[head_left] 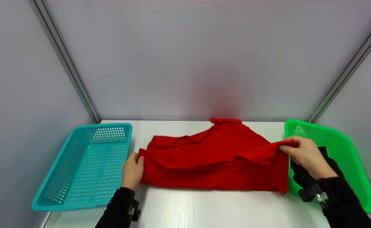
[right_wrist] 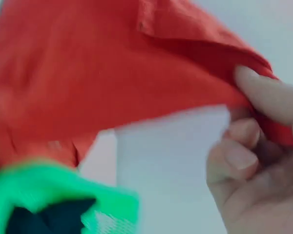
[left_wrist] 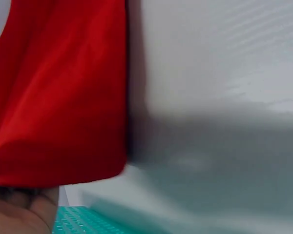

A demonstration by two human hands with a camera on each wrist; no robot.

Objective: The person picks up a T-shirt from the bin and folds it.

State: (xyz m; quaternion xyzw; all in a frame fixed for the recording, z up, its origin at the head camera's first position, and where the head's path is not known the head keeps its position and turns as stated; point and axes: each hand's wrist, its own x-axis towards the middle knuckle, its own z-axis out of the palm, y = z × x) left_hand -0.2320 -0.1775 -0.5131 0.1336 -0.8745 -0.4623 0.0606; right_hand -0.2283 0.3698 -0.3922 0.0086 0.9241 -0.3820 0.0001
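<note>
A red shirt (head_left: 201,152) lies folded across the white table between the two hands, its collar-like top pointing at the back wall. At its left end, my left hand (head_left: 132,171) pinches the edge between thumb and fingers; in the left wrist view the cloth (left_wrist: 63,112) hangs from that hand (left_wrist: 22,212), hiding some fingers. My right hand (head_left: 304,153) pinches a raised corner at the right end, beside the green basket's rim. The right wrist view shows thumb and fingers of that hand (right_wrist: 263,161) closed on the stretched red fabric (right_wrist: 102,78).
A turquoise basket (head_left: 97,177) stands to the left of the shirt. On the right is a green basket (head_left: 351,164) with a black cloth (head_left: 304,177) in it, partly hidden by the right arm. Grey walls (head_left: 188,63) enclose the white table (head_left: 179,209) at the back and sides.
</note>
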